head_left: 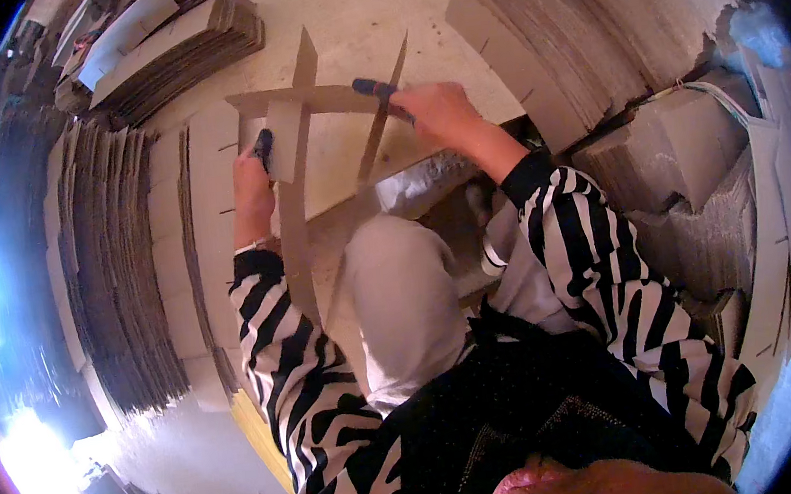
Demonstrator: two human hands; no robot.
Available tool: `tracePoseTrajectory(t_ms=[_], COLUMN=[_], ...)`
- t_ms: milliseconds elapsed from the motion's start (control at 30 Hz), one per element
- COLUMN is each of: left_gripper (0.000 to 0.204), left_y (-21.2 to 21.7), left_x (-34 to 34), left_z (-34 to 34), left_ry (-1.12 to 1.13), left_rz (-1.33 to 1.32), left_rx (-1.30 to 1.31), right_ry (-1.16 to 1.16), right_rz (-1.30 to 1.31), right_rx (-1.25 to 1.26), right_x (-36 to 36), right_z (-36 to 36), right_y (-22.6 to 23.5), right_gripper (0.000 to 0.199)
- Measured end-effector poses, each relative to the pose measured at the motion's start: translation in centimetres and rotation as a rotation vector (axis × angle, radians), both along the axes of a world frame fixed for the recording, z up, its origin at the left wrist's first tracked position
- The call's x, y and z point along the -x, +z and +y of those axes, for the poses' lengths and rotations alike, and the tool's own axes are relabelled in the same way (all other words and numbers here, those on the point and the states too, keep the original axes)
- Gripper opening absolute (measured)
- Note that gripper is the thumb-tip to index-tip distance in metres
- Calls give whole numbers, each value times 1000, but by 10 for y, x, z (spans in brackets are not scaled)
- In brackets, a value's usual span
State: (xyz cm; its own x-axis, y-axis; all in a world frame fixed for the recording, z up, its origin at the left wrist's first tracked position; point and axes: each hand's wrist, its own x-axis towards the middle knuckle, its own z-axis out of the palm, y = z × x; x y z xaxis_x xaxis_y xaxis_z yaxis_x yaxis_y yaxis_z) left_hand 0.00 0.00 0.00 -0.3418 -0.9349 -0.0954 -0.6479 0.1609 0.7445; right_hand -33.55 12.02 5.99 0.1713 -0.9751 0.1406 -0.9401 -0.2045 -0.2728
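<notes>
Slotted cardboard strips (302, 161) stand on edge and cross one another in front of me, forming part of a divider grid. My left hand (254, 186) is closed on a cardboard strip (284, 129) at the grid's left side, with a dark covering on a fingertip. At the right end of the cross strip (329, 98), my right hand (445, 115) pinches the cardboard where a slanting strip (385, 119) crosses it. Dark coverings also show on the right hand's fingers. Whether the slots at that crossing are fully seated is hard to see.
The grid rests over a pale wooden board (373, 11). Tall stacks of cardboard strips stand at left (116, 264), far left (182, 58) and far right (547, 42). More cardboard bundles (681, 143) lie by my right arm. My knee (398, 275) is just below the board's near edge.
</notes>
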Motion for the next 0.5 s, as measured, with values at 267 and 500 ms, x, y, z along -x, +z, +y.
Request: tracePoseTrajectory(t_ms=[267, 500], left_gripper=[43, 44], left_y=[112, 48], left_x=[-51, -133], left_z=[93, 223], left_ry=[70, 320], left_rz=[312, 441], left_rx=[-142, 79], right_ry=[-318, -816], right_rz=[-59, 302], right_rx=[-17, 78], right_x=[21, 118], right_z=[-22, 48], right_y=[0, -12], right_gripper=[31, 34])
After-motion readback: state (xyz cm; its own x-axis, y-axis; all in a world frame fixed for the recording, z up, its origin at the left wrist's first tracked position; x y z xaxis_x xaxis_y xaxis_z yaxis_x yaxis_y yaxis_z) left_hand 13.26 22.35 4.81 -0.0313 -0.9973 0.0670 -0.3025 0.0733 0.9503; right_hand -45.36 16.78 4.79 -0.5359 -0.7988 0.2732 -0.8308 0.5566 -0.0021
